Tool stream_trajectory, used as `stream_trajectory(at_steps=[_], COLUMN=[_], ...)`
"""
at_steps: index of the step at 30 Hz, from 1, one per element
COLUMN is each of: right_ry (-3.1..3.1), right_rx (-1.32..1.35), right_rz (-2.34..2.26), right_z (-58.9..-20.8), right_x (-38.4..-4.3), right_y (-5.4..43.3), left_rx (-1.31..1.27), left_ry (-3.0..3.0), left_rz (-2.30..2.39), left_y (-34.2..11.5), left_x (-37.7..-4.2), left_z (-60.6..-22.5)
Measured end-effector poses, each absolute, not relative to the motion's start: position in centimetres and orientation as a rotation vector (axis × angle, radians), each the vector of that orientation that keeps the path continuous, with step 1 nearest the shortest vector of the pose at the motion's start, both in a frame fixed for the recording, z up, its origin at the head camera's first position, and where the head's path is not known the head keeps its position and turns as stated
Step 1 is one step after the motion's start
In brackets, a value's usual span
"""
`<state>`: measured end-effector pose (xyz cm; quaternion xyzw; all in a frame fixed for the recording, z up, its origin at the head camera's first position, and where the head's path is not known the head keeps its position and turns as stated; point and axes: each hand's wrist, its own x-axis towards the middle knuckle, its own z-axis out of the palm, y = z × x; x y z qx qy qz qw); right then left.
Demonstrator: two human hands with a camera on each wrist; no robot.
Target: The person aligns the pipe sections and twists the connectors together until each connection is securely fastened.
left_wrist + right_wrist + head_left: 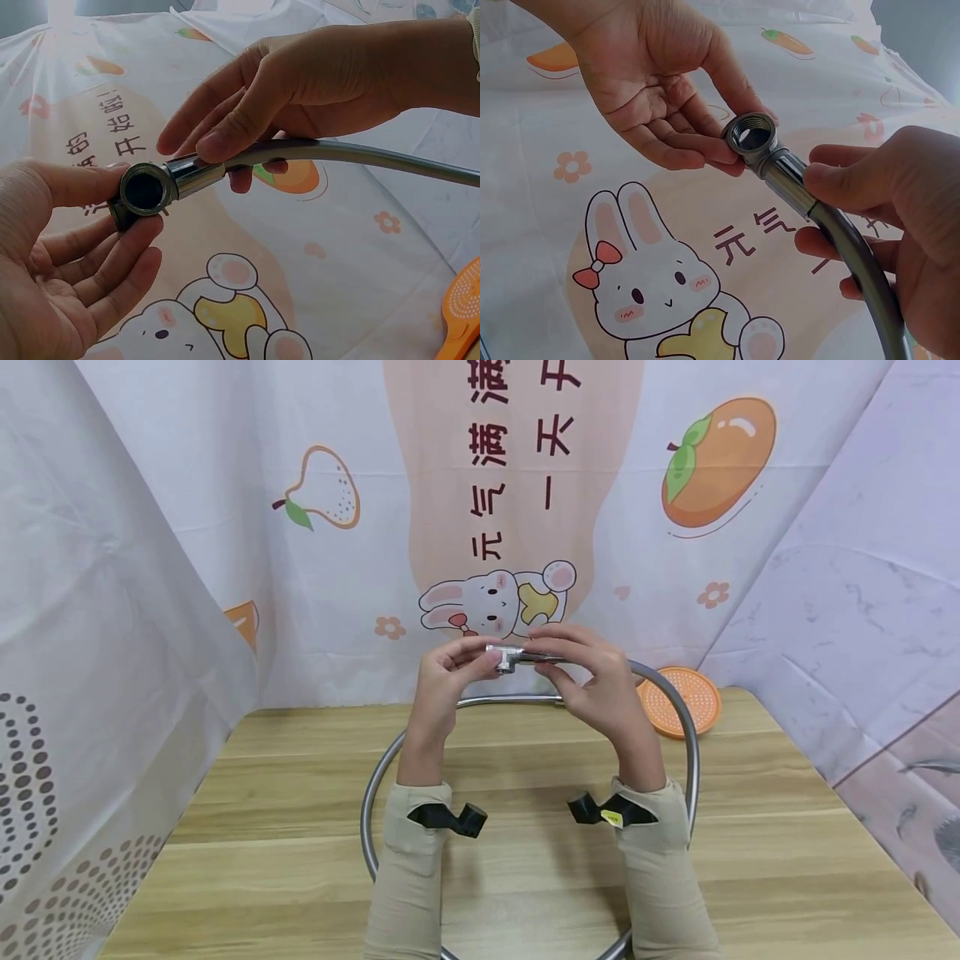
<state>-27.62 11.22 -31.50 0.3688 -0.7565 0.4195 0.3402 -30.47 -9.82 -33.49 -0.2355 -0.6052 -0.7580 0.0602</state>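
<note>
My left hand pinches a small silver metal tee fitting between thumb and fingers. One threaded opening of the fitting faces the right wrist camera. In the right wrist view, a shiny metal hose end meets the side of the fitting. How far it is threaded on cannot be told. My right hand grips this end of the grey flexible shower hose, thumb on one side and fingers on the other. The hose loops around both forearms, and part of it is hidden under the sleeves.
An orange perforated disc with what looks like a handle in the left wrist view lies at the table's back right. Behind the wooden table hangs a printed curtain. Along the back edge runs another metal stretch of the hose.
</note>
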Motion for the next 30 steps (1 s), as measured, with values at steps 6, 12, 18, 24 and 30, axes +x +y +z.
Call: stream_trajectory(at_steps=[6,12,18,24,30], right_ry=[-1.954,-1.956,-1.965,-1.96,-1.943], right_rx=[0.996,0.96,0.9,0.864,0.845], right_rz=[1.067,1.043,1.027,1.005,1.005], right_z=[-31.33,-31.38,-31.42,-31.43,-31.41], right_x=[-27.61,-27.46,-27.37,-27.32,-27.31], right_y=[11.05,10.98,10.92,10.9,10.9], left_rx=[-0.68,-0.715,-0.742,-0.772,-0.821], left_ry=[-1.838,-1.834,-1.816,-1.795,-1.788], left_rz=[-2.306,-2.304,-2.306,-2.32,-2.298], left_y=[-9.88,-9.86,-9.78,-9.74,-9.72], left_x=[-30.56,-30.58,-30.67,-30.7,-30.52], left_z=[-33.54,-33.7,-33.69,-33.69,-33.62])
